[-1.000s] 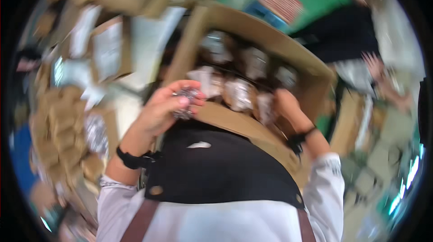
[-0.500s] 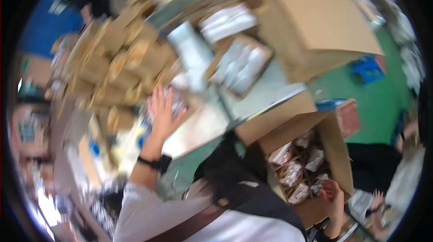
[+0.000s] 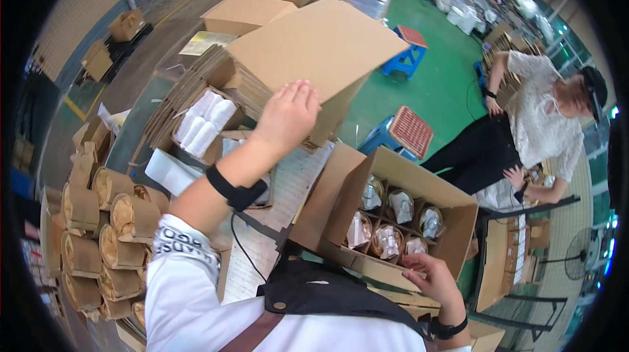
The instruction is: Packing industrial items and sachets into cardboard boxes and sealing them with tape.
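My left hand (image 3: 291, 113) is stretched out, fingers straight and side by side, in front of a stack of flat cardboard sheets (image 3: 314, 40). Nothing shows in it; whether it touches the cardboard I cannot tell. At the near edge of an open cardboard box (image 3: 452, 204) is my right hand (image 3: 434, 278), its fingers loosely bent and apart, holding nothing visible. Inside the box, dividers separate several round, clear-topped items (image 3: 386, 240) with crumpled whitish wrapping in them. The nearest of these lies just beyond my right fingertips.
Paper-wrapped cylinders (image 3: 121, 221) are piled at the left. A small carton holds white rolls (image 3: 208, 119) beside a sheet of white padding (image 3: 171, 172). Blue stools with red-brown tops (image 3: 411, 130) stand on the green floor (image 3: 445, 67). A person (image 3: 534, 109) stands at the right.
My view has swung toward the right. My left hand has gone from beside the wrapped cylinders to the cardboard stack; my right hand stays by the box, now at its near edge.
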The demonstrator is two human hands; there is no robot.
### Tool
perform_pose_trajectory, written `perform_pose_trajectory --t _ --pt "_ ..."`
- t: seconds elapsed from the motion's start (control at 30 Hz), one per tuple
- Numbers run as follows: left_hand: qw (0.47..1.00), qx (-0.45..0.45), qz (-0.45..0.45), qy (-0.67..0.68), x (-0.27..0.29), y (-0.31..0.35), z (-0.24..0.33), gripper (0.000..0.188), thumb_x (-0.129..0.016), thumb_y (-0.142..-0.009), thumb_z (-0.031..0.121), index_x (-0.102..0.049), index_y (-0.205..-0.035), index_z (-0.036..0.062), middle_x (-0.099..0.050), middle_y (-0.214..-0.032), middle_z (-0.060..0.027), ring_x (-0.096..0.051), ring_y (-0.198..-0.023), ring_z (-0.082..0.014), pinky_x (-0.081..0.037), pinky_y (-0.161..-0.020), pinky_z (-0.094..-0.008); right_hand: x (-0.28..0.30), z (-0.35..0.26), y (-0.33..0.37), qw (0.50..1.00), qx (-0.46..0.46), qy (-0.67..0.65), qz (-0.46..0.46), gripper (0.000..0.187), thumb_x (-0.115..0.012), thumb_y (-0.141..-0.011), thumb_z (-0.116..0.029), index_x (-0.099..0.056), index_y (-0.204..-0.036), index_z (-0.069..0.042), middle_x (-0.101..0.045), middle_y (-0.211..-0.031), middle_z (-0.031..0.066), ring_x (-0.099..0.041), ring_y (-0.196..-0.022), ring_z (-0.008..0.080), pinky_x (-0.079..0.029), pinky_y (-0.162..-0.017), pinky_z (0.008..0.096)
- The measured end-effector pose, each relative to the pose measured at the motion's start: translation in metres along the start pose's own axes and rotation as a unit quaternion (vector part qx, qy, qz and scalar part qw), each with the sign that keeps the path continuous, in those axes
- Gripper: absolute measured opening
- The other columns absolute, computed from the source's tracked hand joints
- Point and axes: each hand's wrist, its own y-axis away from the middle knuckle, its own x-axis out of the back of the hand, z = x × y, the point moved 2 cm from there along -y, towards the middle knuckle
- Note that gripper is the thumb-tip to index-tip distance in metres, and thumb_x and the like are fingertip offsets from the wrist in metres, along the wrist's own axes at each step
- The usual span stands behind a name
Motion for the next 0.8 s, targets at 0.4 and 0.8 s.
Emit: perform_pose_trajectory --t 0.4,0.8 --pt "0.960 -0.237 0.012 0.149 0.192 -0.053 0.074 0.037 -0.059 -0.078 0.001 -0.058 -0.116 0.0003 -0.064 -0.114 -0.0193 -0.062 -0.106 -0.0337 -0.051 -0.089 -0.0390 0.142 -0.103 0.025 0.742 0.274 0.411 0.453 0.078 -0.076 -0.072 -0.017 -0.038 -0.139 0.001 -0.036 -0.144 0.0223 -0.028 -0.137 0.0398 -0.019 -0.111 0.0493" --pt "0.707 0.182 -0.138 0.669 0.056 0.007 0.148 0.051 -0.049 -0.099 0.032 -0.035 -0.137 0.0022 -0.043 -0.138 -0.0143 -0.044 -0.127 -0.0237 -0.035 -0.104 -0.0352 0.101 0.024 -0.007 0.925 0.123 0.355 0.056 0.050 -0.053 -0.073 0.003 -0.054 -0.122 -0.004 -0.062 -0.112 0.0199 -0.064 -0.092 0.0329 -0.053 -0.079 0.0382"
